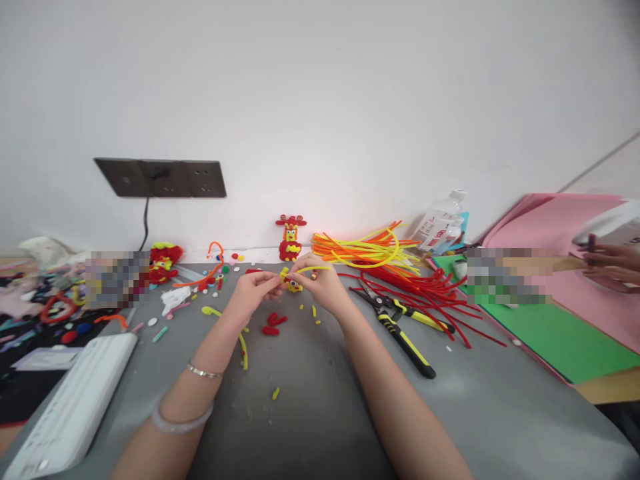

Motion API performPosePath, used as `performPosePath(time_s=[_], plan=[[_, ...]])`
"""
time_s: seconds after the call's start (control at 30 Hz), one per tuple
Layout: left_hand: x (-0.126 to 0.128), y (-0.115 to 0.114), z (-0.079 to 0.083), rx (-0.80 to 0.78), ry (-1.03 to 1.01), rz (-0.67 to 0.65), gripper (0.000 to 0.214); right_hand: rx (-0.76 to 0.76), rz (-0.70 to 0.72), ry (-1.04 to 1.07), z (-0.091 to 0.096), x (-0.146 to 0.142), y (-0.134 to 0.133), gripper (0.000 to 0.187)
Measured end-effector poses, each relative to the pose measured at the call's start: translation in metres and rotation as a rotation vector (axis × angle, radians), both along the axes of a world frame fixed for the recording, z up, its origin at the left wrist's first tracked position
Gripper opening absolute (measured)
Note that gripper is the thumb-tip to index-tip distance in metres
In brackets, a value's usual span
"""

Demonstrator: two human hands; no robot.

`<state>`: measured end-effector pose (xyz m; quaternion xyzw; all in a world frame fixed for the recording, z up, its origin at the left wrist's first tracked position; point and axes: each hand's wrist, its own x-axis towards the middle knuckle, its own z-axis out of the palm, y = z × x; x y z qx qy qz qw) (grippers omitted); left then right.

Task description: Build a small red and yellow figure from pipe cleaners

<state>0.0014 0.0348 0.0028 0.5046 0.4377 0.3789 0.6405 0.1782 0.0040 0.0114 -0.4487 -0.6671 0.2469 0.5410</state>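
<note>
My left hand [260, 288] and my right hand [317, 283] meet above the grey table, fingertips pinched together. Between them is a yellow pipe cleaner [284, 273], bent into a small shape; a yellow strand runs over my right hand. Just beneath the fingertips shows a small yellow head with an eye [295, 287], partly hidden, and I cannot tell whether it is held or lying. Behind the hands a red and yellow pipe-cleaner figure [291, 240] stands upright by the wall. Red fuzzy pieces [273, 325] and yellow offcuts [314, 312] lie nearby.
Orange and yellow pipe cleaners [357, 250] and red ones [425, 288] lie at right, beside yellow-black pliers [405, 343]. A white box [75, 403] is at left, below a wall socket [163, 178]. Another person's hand [613, 257] shows over pink sheets [545, 230].
</note>
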Motion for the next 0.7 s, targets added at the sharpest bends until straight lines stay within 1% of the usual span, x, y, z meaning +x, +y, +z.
performPosePath(time_s=[0.17, 0.27, 0.33, 0.43, 0.57, 0.7], plan=[[0.0, -0.001, 0.004, -0.039, -0.118, 0.0, 0.041, -0.012, 0.002, 0.023, 0.0, 0.002, 0.002, 0.026], [0.0, -0.002, 0.006, -0.049, -0.158, -0.042, 0.037, -0.085, -0.001, 0.064, -0.001, 0.006, 0.004, 0.027], [-0.001, -0.002, 0.005, -0.037, -0.168, -0.085, 0.033, -0.159, 0.03, 0.092, -0.002, 0.008, 0.005, 0.028], [-0.001, -0.002, 0.004, -0.004, -0.162, -0.146, 0.028, -0.235, 0.094, 0.13, -0.002, 0.01, 0.005, 0.03], [-0.003, -0.002, 0.003, 0.012, -0.126, -0.201, 0.03, -0.276, 0.123, 0.127, -0.001, 0.013, 0.003, 0.029], [-0.004, -0.002, 0.004, 0.062, -0.019, -0.296, 0.029, -0.359, 0.172, 0.185, -0.004, 0.015, 0.002, 0.025]])
